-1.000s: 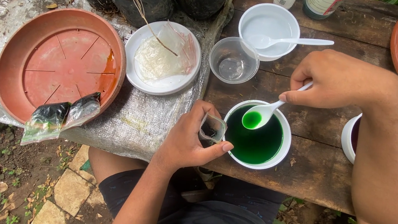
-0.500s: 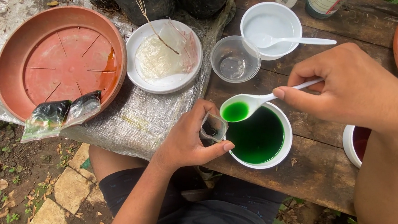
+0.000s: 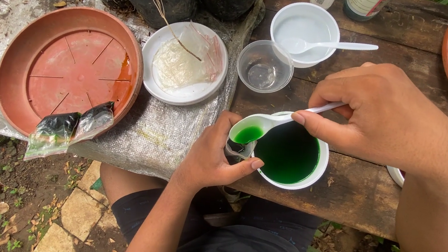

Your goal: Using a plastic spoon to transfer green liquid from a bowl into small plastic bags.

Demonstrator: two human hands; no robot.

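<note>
- A small clear plastic bag (image 3: 239, 147), its mouth pulled open and facing up, sits at the near-left rim of a white bowl (image 3: 318, 172) of green liquid, close to the front edge of the wooden table (image 3: 352, 199).
- My left hand (image 3: 210, 158) is curled around that bag from the left, thumb and fingers pinching its mouth apart; the hand is closed on the bag, not spread.
- A white plastic spoon (image 3: 261, 126) carrying green liquid hangs directly over the bag's mouth. Its bowl end touches or nearly touches the bag's top; I cannot tell which.
- The spoon's long axis runs from lower left, at the bag, up to the right, where the handle disappears into my right hand (image 3: 385, 114).
- My right hand grips the handle between thumb and bent fingers, closed tight, positioned above and to the right of the green bowl. So the bag lies down and to the left of this hand, and the left hand is by far the nearer one to it.
- Farther back on the table stand an empty clear cup (image 3: 264, 66) and a second white bowl with its own spoon (image 3: 305, 28).
- To the left, on a silvery sheet, lie a white plate of clear bags (image 3: 184, 64) and a large terracotta saucer (image 3: 68, 70).
</note>
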